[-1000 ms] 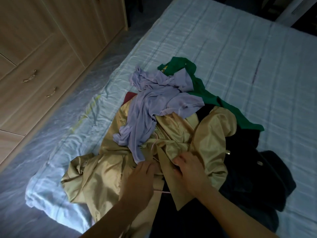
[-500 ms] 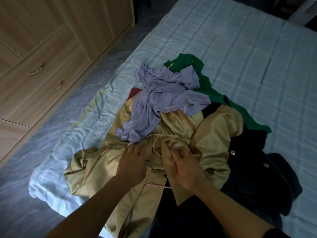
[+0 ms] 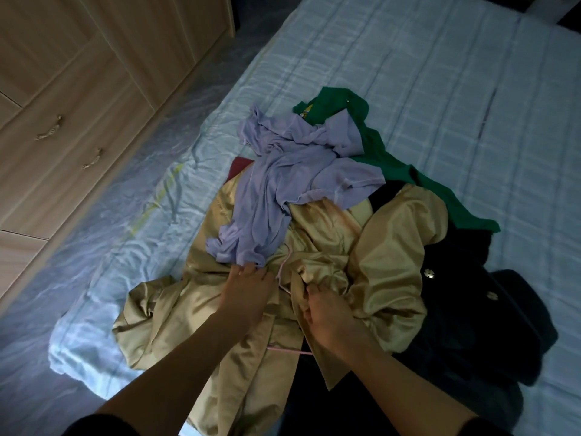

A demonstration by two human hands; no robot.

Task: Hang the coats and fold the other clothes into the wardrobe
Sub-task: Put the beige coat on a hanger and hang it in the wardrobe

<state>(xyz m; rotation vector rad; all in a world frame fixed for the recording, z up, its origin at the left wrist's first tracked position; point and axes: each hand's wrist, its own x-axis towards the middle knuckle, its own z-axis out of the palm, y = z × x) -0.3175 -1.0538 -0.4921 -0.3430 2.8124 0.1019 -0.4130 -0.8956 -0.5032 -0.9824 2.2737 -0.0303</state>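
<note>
Clothes pile sits mid-frame on the pale blue checked bedsheet (image 3: 440, 89). Shiny beige satin coat (image 3: 393, 247) fills the pile's 6 o'clock side. Thin pink hanger (image 3: 284, 262) is partly buried in it, hook poking out between the hands. Left hand (image 3: 248, 289) lies flat on the coat, fingers straight, tips touching the hem of the crumpled lilac top (image 3: 283, 190) at 12. Right hand (image 3: 328, 313) has fingers curled, bunching coat fabric just right of the hook. Green garment (image 3: 386, 158) at 1 o'clock, black coat with pale buttons (image 3: 465, 303) at 4, dark red cloth (image 3: 240, 165) peeking out at 11. Light wood wardrobe with drawers (image 3: 78, 89) at the frame's 10 o'clock, closed.
</note>
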